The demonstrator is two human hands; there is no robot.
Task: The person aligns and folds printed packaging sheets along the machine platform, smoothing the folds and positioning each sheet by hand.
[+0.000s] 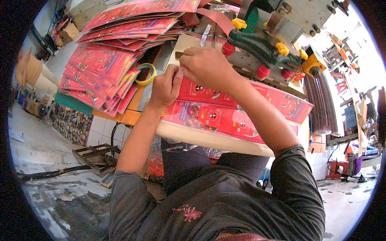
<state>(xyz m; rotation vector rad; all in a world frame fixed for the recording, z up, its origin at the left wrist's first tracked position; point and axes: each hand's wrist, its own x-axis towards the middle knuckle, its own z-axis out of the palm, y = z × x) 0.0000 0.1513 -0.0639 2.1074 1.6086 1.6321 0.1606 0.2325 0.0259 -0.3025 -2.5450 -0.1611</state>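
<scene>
My left hand (pixel 164 87) and my right hand (pixel 207 66) meet above the work table, fingers closed and thumbs close together. Whatever is pinched between them is too small or hidden to make out. Beneath and beside them lie red printed sheets (pixel 219 117) with food pictures, resting on a cream board (pixel 189 134). My right forearm crosses over these sheets and covers part of them. Left of my left hand, a roll of yellow tape (pixel 151 79) leans against a pile of similar red printed sheets (pixel 100 64).
A machine with a green bracket (pixel 257 50), yellow knobs (pixel 282 49) and red rollers (pixel 263 71) stands just beyond my right hand. Taller stacks of red sheets (pixel 136 18) rise at the back left. A metal frame (pixel 94 156) sits on the floor at left.
</scene>
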